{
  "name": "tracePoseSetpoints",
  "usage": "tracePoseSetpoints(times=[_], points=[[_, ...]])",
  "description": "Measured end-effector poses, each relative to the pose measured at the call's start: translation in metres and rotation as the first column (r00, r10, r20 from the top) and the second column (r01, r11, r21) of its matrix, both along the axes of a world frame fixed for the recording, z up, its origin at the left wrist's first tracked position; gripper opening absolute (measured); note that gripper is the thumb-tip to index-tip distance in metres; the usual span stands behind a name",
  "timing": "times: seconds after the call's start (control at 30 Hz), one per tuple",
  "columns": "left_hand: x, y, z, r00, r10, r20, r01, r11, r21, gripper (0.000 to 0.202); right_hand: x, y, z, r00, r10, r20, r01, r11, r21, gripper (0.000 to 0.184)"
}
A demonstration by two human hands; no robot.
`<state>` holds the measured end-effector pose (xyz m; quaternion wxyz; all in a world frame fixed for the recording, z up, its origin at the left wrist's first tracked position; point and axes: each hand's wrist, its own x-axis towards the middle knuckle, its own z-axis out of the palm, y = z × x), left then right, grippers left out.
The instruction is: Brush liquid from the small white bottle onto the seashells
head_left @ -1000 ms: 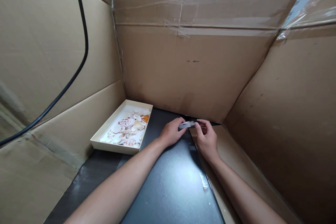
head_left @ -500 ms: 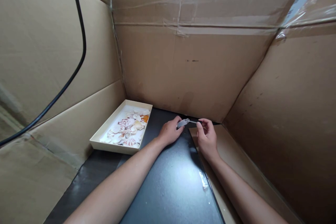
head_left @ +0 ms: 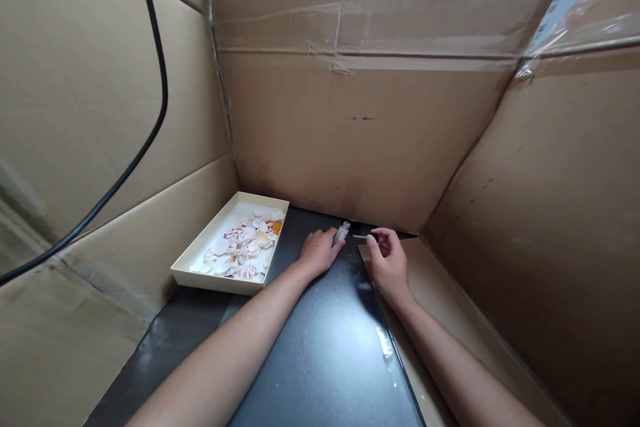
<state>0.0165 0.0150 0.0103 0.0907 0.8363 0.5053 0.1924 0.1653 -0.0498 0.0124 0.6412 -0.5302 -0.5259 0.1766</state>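
Between the thumb and fingers of my left hand [head_left: 318, 252] is a small, clear, whitish bottle [head_left: 342, 233], with its open mouth facing up and away. My right hand [head_left: 389, 260] pinches the dark cap [head_left: 375, 237] of a thin, pale applicator stick [head_left: 359, 236]. The stick points left at the bottle, with a small gap between them; whether it ends in a brush is too small to tell. Left of my left hand sits a shallow cream tray [head_left: 215, 285] holding several seashells [head_left: 250, 240], white, striped and orange.
Tall cardboard walls [head_left: 375, 160] enclose the dark tabletop [head_left: 310, 347] at the back and both sides. A cardboard sheet [head_left: 440, 293] lies under my right forearm. A black cable [head_left: 164, 80] hangs along the left wall.
The applicator stick has come away from the bottle's mouth. My left hand has shifted slightly left and tipped the bottle more upright. The camera view has turned a little.
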Motion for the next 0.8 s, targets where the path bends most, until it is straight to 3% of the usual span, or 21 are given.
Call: tracePoseSetpoints(times=[0.5, 0.67, 0.8], points=[[-0.001, 0.014, -0.002, 0.996, 0.094, 0.012, -0.093, 0.994, -0.057, 0.037, -0.003, -0.001, 0.001, 1.0, 0.017, 0.02, -0.017, 1.0, 0.003, 0.028], [-0.004, 0.002, 0.0, 0.958, 0.175, 0.226, -0.15, 0.981, -0.122, 0.028, -0.003, -0.003, 0.002, 1.0, 0.012, 0.005, -0.012, 1.0, 0.003, 0.028], [-0.009, -0.019, -0.003, 0.878, 0.1, 0.468, -0.019, 0.985, -0.174, 0.027, -0.004, -0.003, 0.001, 0.999, 0.03, 0.016, -0.029, 0.999, -0.027, 0.027]])
